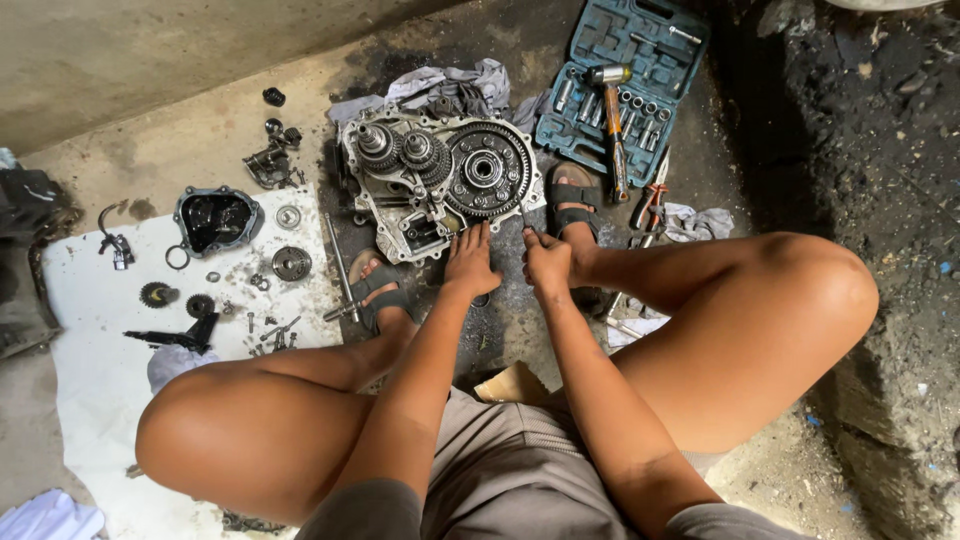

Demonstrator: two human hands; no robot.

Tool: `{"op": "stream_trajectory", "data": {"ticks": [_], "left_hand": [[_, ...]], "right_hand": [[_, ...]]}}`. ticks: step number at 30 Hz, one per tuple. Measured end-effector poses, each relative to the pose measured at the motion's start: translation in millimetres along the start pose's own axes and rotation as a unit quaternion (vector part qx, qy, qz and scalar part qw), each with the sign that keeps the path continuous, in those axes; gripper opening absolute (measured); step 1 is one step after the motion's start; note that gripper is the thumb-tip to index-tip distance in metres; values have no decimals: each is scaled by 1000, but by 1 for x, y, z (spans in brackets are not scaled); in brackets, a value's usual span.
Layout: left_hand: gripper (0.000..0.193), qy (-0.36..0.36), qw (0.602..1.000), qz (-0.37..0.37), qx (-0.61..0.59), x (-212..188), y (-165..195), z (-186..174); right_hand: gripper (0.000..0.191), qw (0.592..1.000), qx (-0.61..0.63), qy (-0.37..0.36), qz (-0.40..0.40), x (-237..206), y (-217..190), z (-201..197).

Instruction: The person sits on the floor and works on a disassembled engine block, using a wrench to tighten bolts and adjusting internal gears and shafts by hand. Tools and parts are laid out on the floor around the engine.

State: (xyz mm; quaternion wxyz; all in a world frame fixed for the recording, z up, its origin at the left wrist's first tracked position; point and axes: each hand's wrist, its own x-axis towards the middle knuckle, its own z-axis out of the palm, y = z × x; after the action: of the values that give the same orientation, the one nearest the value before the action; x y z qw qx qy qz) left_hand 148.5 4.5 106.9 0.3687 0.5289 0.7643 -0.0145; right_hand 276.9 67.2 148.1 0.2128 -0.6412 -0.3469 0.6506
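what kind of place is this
Probably an informal repair workshop, worked on the floor: an opened gearbox on stained concrete, a socket set case with a hammer, and small parts laid on a white sheet.

This place is a simple repair workshop for vehicles, and the work happens directly on the ground. The concrete floor (150,60) is bare and has dark oil stains. An open gearbox housing (440,180) with its gear wheels lies there. Beside it stands an open blue socket set case (620,75), and a hammer (612,120) lies across it. Small gears and bolts are spread on a white sheet (90,350), and dirty rags (440,85) lie behind the housing.
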Motion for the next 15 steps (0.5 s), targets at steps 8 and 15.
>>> {"op": "stream_trajectory", "data": {"ticks": [8, 15], "left_hand": [[111, -34, 999, -7, -2, 1, -1, -3], [112, -35, 999, -8, 6, 1, -2, -2]], "right_hand": [[23, 999, 35, -15, 4, 7, -7, -2], [25, 999, 37, 1, 13, 6, 3, 2]]}}
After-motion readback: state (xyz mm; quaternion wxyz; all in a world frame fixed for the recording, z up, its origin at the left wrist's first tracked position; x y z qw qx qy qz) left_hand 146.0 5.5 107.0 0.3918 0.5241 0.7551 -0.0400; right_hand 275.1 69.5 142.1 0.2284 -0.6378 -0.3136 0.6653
